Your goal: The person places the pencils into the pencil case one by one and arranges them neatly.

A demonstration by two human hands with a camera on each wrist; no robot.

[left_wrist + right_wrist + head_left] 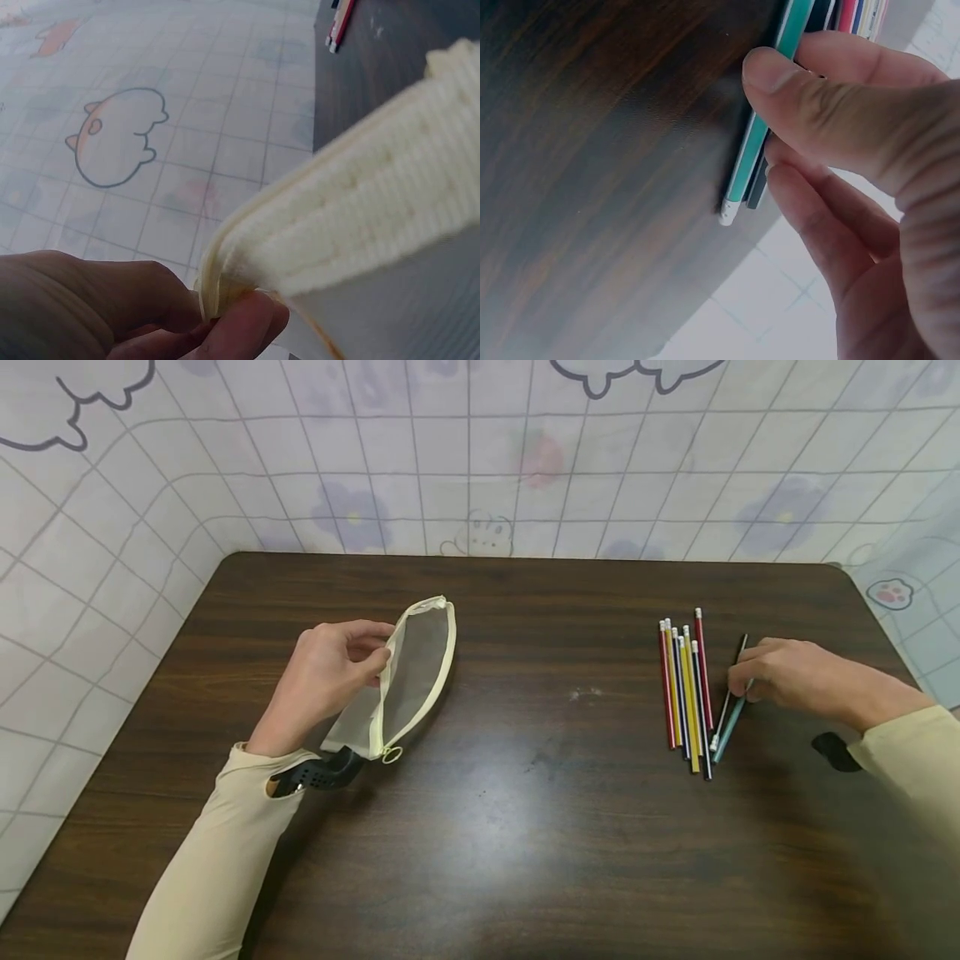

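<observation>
My left hand (326,672) pinches the pale yellow edge of a zip mesh pouch (423,664), whose mouth gapes to the right. In the left wrist view the thumb and fingers grip the pouch's ribbed border (360,210) at its corner. At the right, my right hand (795,677) pinches a green pencil (748,154) with a white eraser end, the thumb lying across it. A dark pencil (756,187) lies close beside the green one, next to the fingers. To the left of this hand, several pencils (687,693) in red, yellow and dark colours lie side by side.
The dark wood table (525,827) carries all of these. Its far edge meets a wall covering (480,468) with a grid pattern and cartoon prints. A black wrist device (322,771) sits at the left wrist, below the pouch.
</observation>
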